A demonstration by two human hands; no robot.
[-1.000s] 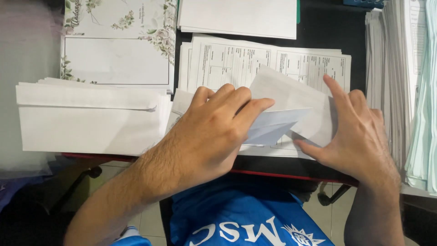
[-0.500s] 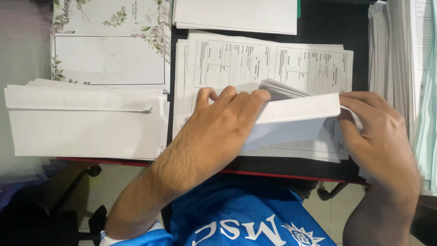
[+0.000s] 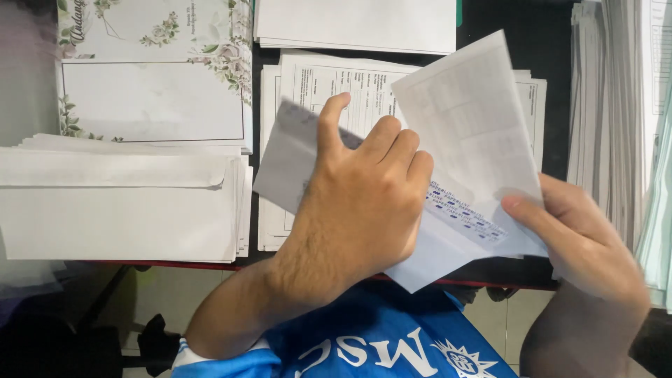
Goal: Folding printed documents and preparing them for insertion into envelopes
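My left hand (image 3: 364, 199) grips a white envelope (image 3: 290, 157) lifted off the desk, its open flap showing a blue-patterned lining at the lower right. My right hand (image 3: 577, 234) pinches a folded printed sheet (image 3: 469, 119) by its lower edge, and that end sits at the envelope's mouth. Both are held tilted above a stack of printed forms (image 3: 315, 80) on the dark desk.
A pile of white envelopes (image 3: 119, 206) lies at the left. Behind it is a flower-bordered card (image 3: 150, 98). Blank white sheets (image 3: 357, 24) lie at the top. Tall paper stacks (image 3: 616, 105) stand at the right. The desk's red front edge (image 3: 175, 264) is near my body.
Both hands lifted the envelope and folded sheet off the forms. The sheet turned upright and its lower end came to the envelope's open mouth.
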